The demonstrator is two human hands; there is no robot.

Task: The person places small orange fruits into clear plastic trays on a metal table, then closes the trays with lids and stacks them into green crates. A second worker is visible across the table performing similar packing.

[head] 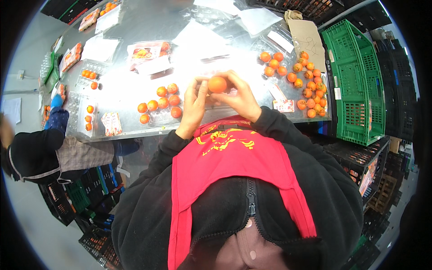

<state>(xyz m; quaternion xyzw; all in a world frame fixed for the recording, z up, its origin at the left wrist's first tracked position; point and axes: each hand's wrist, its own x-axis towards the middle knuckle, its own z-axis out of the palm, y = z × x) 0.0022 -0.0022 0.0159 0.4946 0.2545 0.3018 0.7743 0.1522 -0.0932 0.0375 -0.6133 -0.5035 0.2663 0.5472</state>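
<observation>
In front of my apron, my left hand (194, 104) and my right hand (242, 96) hold one orange persimmon (217, 84) between them. My left thumb rests against its side, and the fingers of my right hand curl around the other side. Left of my hands, several persimmons (163, 102) sit in a clear plastic tray (158, 116). To the right, a group of persimmons (274, 64) lies on clear trays. Beyond them, many more persimmons (312, 91), some with leafy caps showing, are spread near the table's right end.
A green crate (354, 84) stands at the table's right end beside cardboard (305, 38). Printed cards (111, 124) lie near the front edge; a packed fruit tray (148, 55) sits farther back. At left works another person (37, 148) with a blue glove. Glare whitens the metal tabletop (141, 30).
</observation>
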